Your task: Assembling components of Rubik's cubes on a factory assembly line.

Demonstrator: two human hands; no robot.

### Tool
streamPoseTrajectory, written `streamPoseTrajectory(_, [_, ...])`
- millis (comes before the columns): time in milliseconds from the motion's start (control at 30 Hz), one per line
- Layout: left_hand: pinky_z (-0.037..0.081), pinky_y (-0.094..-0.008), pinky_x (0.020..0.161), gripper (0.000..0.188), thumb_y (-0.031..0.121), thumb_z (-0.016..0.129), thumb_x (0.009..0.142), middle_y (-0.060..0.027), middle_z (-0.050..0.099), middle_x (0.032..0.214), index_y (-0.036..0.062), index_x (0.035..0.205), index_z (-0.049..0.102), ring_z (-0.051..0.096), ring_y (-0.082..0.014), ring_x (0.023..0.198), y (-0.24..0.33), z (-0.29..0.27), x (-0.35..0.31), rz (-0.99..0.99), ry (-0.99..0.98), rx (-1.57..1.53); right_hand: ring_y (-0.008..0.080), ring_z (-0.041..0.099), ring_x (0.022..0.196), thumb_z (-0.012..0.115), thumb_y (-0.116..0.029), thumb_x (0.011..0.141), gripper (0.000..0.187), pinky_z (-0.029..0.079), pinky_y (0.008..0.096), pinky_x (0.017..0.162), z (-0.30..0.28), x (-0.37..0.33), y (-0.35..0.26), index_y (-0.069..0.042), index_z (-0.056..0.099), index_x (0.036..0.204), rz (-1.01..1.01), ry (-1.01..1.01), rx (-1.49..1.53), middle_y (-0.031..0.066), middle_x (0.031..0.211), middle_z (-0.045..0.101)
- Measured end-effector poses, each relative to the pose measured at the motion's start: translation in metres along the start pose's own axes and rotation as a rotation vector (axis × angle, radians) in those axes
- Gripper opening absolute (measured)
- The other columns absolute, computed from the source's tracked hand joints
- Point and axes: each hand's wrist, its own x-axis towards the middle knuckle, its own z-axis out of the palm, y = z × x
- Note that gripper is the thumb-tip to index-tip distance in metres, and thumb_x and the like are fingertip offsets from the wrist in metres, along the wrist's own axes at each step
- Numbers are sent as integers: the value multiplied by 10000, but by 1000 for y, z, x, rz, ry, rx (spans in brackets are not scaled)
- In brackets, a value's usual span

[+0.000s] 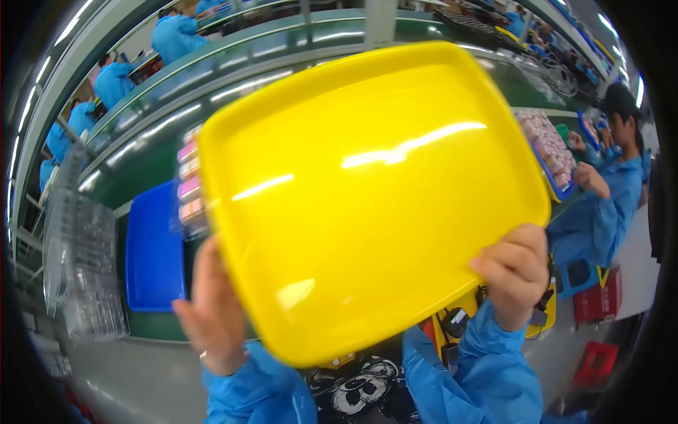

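A yellow tray (381, 205) with a raised rim is held up in front of me, tilted, covering much of the bench. My right hand (515, 274) grips its lower right corner, fingers curled over the rim. Beside the lower left edge is my left hand (215, 311), fingers stretched upward and thumb apart. The tray partly covers this hand, so I cannot tell whether it bears any weight. Behind the tray's left edge, a clear plastic pack of pink and cream pieces (189, 185) shows in part. Left of that, a blue tray (150, 254) lies on the green bench (152, 326).
Stacked clear plastic trays (88, 283) stand at the far left. On the right, a co-worker (609, 191) in blue handles a blue tray full of pinkish pieces (545, 145). A red crate (595, 364) is on the floor at lower right. Other workers sit beyond the conveyor.
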Motion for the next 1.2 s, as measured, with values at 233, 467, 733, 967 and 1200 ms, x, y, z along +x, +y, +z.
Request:
streamPoseTrajectory(233, [365, -451, 1109, 672, 363, 528, 962, -224, 432, 1459, -13, 1472, 305, 453, -354, 1331, 37, -6, -31, 32, 410, 154, 247, 580, 1035, 705, -113, 744, 273, 496, 407, 907, 62, 16, -7, -203, 734, 999, -171, -40, 250, 19, 1130, 652])
streamPoseTrajectory(467, [399, -491, 1065, 596, 348, 538, 924, -214, 512, 1370, 3, 1397, 431, 501, -378, 1246, 39, -81, -87, 82, 846, 109, 363, 491, 1218, 710, -115, 797, 354, 400, 453, 1042, 66, -40, 134, -139, 687, 1150, 452, 47, -42, 131, 1311, 566])
streamPoseTrajectory(733, [403, -449, 1076, 455, 313, 591, 953, -156, 579, 1331, 47, 1321, 569, 543, -315, 1210, 33, -138, -123, 180, 1104, 168, 332, 533, 1155, 620, -183, 834, 275, 396, 450, 1014, 1, -202, 331, -110, 681, 1092, 1114, 395, -578, 160, 1170, 618])
streamPoseTrajectory(967, [402, -445, 1081, 455, 308, 579, 959, -166, 573, 1336, 36, 1323, 558, 542, -318, 1216, -41, -88, -47, 82, 1020, 230, 403, 495, 1193, 591, -263, 865, 429, 449, 492, 1004, -41, -235, 372, -145, 598, 1278, 1365, 74, -740, 170, 1383, 480])
streamPoseTrajectory(1200, [402, -442, 1085, 455, 303, 567, 964, -175, 567, 1341, 25, 1324, 546, 541, -321, 1221, -82, -68, -5, 13, 989, 226, 376, 543, 1141, 555, -242, 904, 274, 478, 497, 934, -61, -230, 396, -65, 747, 989, 1433, 104, -728, 191, 1044, 699])
